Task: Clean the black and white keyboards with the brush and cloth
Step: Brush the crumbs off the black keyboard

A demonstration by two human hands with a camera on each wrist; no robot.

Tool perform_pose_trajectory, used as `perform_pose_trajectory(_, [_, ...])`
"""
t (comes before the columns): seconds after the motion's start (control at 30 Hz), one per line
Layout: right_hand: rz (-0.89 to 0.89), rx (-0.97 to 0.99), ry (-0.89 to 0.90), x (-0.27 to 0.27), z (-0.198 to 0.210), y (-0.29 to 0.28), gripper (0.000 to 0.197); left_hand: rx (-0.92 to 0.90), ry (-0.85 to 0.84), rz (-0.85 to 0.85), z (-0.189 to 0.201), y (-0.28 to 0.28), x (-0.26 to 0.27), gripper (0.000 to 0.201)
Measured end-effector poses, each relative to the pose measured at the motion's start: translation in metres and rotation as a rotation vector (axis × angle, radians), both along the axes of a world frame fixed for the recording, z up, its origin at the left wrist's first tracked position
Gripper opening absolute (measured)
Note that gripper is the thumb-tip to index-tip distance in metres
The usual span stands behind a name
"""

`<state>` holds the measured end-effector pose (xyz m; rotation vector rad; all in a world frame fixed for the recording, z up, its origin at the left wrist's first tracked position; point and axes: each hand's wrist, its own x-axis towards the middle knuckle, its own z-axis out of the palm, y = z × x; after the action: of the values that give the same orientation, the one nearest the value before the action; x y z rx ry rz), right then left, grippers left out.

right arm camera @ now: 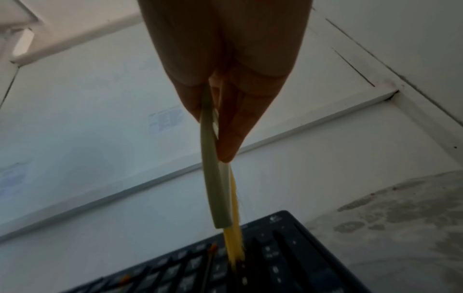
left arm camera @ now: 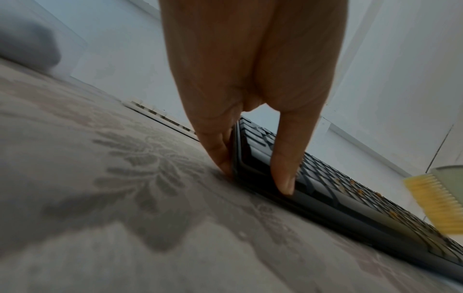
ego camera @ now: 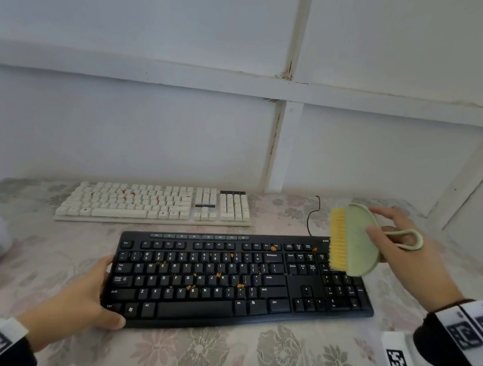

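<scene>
our left hand (ego camera: 84, 294) clasps the black keyboard (ego camera: 239, 282) at its nine o'clock end, thumb on the front corner, fingers along the side. our right hand (ego camera: 407, 246) pinches the green brush (ego camera: 362, 242) over the three o'clock end (bristles pointing at nine o'clock). orange crumbs (ego camera: 218, 275) dot the keys. the white keyboard (ego camera: 156, 205) lies at twelve o'clock on the floral tablecloth (ego camera: 251, 355).

Two keyboards, one black keyboard (ego camera: 239, 280), one white keyboard (ego camera: 153, 205), one brush (ego camera: 353, 239), two hands
</scene>
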<state>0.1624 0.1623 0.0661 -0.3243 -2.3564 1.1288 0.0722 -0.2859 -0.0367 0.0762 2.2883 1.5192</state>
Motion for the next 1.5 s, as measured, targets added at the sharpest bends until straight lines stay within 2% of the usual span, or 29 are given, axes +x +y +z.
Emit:
perform_pose_trajectory(0.07, [0.021,0.018,-0.048,0.000,-0.005,-0.004,0.025,0.002,0.014,0.000,0.002,0.001,0.001,0.103])
perform_pose_trajectory(0.2, [0.081,0.052,-0.182,0.013,-0.013,-0.009,0.023,-0.012,0.012,-0.006,0.003,0.000,0.003,0.110])
perform_pose_trajectory(0.4, [0.166,0.062,-0.337,0.021,0.003,-0.006,0.018,-0.010,0.015,-0.005,0.001,-0.001,0.000,0.100])
perform_pose_trajectory(0.47, [0.122,0.040,-0.272,0.016,0.010,-0.003,0.019,-0.010,0.017,-0.007,0.000,-0.001,0.001,0.101])
perform_pose_trajectory(0.57, [0.002,-0.019,-0.075,0.009,0.009,-0.004,0.020,-0.021,0.026,-0.011,0.000,-0.001,0.001,0.101])
perform_pose_trajectory(0.63, [-0.010,-0.032,-0.044,0.007,0.003,-0.005,0.022,-0.021,0.033,-0.016,0.002,0.000,0.002,0.102])
perform_pose_trajectory(0.8, [0.071,0.033,-0.186,0.019,-0.012,-0.009,0.025,-0.014,0.034,-0.015,0.007,0.004,0.005,0.099])
perform_pose_trajectory(0.9, [0.126,0.054,-0.269,0.029,-0.007,-0.010,0.028,-0.014,0.034,-0.013,0.007,0.004,0.005,0.100])
perform_pose_trajectory(0.97, [0.153,0.057,-0.322,0.028,0.001,-0.006,0.023,-0.017,0.034,-0.012,0.006,0.003,0.004,0.101])
perform_pose_trajectory(1.03, [0.130,0.045,-0.289,0.024,0.010,-0.003,0.020,-0.011,0.037,-0.011,0.005,0.002,0.004,0.102])
perform_pose_trajectory(1.13, [0.032,0.020,-0.114,0.013,0.012,-0.003,0.019,0.000,0.044,-0.010,0.004,0.002,0.005,0.102])
perform_pose_trajectory(1.2, [-0.002,0.004,-0.062,0.009,0.008,-0.005,0.022,0.010,0.041,-0.012,0.004,0.003,0.005,0.102])
perform_pose_trajectory(1.37, [0.080,0.033,-0.176,0.018,-0.008,-0.005,0.023,-0.002,0.030,-0.020,0.007,0.003,0.005,0.104])
perform_pose_trajectory(1.5, [0.181,0.017,-0.311,0.028,-0.002,-0.001,0.027,-0.030,0.033,-0.012,0.006,0.003,0.005,0.106])
